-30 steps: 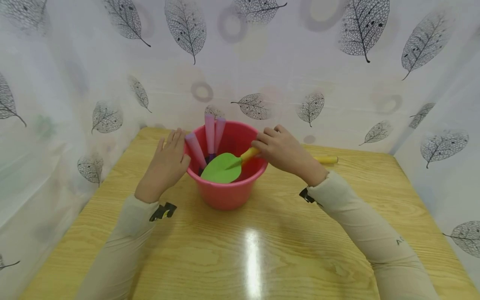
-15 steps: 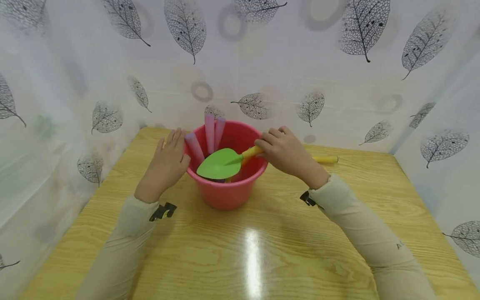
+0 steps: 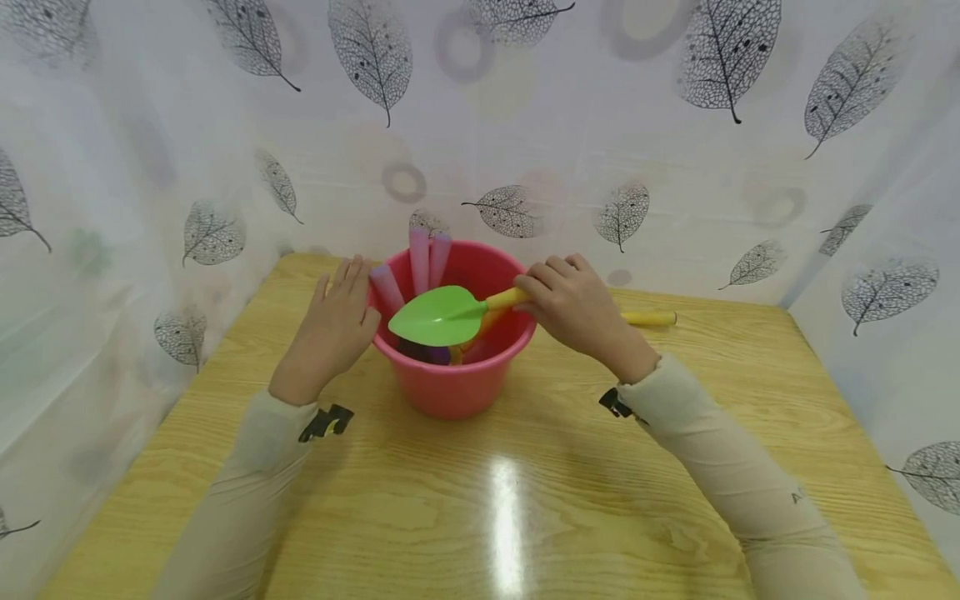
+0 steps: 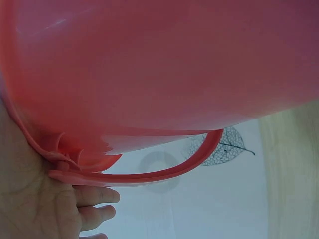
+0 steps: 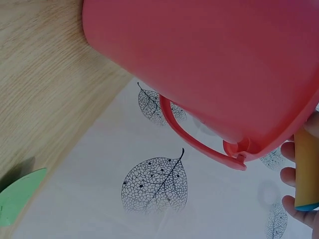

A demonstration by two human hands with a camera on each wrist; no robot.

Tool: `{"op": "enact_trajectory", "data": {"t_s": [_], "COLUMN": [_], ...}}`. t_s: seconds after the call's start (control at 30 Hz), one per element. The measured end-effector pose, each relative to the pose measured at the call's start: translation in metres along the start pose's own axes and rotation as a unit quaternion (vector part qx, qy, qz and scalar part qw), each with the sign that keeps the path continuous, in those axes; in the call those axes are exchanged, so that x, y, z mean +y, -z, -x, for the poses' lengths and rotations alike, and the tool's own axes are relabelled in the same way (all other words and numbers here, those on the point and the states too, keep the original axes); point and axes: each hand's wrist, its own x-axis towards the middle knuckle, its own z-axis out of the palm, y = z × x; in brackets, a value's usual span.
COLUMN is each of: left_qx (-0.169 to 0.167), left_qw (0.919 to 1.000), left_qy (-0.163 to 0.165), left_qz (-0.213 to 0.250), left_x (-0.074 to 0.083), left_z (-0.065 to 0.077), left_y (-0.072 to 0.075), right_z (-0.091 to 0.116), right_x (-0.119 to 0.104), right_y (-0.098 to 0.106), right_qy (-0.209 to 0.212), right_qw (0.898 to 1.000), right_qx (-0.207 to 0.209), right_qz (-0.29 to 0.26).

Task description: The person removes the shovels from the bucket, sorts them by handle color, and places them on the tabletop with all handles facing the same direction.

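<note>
Your hands are apart, one on each side of the pink bucket (image 3: 450,392), which stands upright on the wooden table (image 3: 390,517). Your left hand (image 3: 326,333) has its fingers extended and touches the bucket at the rim; the left wrist view shows it just beside the pivot of the bucket's handle (image 4: 149,178). Your right hand (image 3: 581,312) is clamped on the green trowel (image 3: 438,318), its fingers curled round the yellow grip (image 5: 306,164), which ends in a blue band. You hold the trowel over the bucket's mouth, between your hands, with the blade pointing toward your left hand. Whether your right hand also touches the rim, you cannot tell.

Just beside your left hand, inside the bucket, three lilac handles (image 3: 419,262) lean up, the nearest to your fingers tilted outward. Under the trowel blade, between your hands, a purple piece (image 3: 438,355) shows, partly hidden. Past your right wrist, on its outer side, a yellow handle (image 3: 651,318) lies on the table. The right wrist view shows a green blade (image 5: 22,194) there too; whether the two join is hidden. Beyond both hands hangs a leaf-printed curtain (image 3: 525,125).
</note>
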Motion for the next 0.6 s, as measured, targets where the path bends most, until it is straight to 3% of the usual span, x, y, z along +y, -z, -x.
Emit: {"op": "enact_trajectory", "data": {"t_s": [0.6], "left_qx": [0.000], "left_qw": [1.0000], "left_qy": [-0.001], "left_qz": [0.004], "left_x": [-0.0008], "left_z": [-0.0002], "left_y": [-0.0010], "right_z": [0.0076], "right_x": [-0.0016], "right_y": [-0.0046], "right_qy": [-0.028], "right_qw": [0.998], "right_qx": [0.056], "right_qz": [0.002]}}
